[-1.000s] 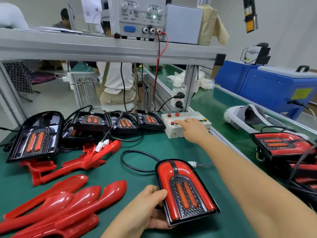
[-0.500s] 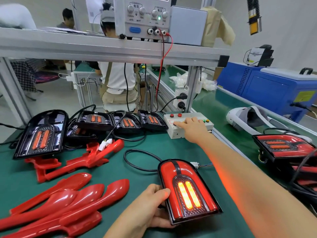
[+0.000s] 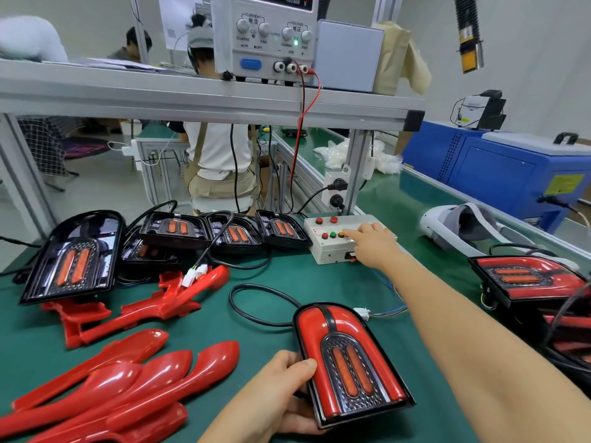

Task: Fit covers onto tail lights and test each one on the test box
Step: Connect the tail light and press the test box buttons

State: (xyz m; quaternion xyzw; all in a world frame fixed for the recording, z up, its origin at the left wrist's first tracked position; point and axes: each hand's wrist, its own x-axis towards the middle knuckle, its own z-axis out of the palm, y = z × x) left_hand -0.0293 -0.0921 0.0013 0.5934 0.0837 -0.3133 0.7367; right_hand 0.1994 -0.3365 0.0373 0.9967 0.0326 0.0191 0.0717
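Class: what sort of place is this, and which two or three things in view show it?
Probably a factory assembly and test line for tail lights: a bench power supply above a push-button test box, and a row of uncovered tail lights beside loose red covers.

Bare at the left hand [image 3: 271, 401] and the right hand [image 3: 372, 244]; bare too along the right forearm [image 3: 463, 330], up to the edge of view. Left wrist [image 3: 230, 426] likewise uncovered, only partly seen.
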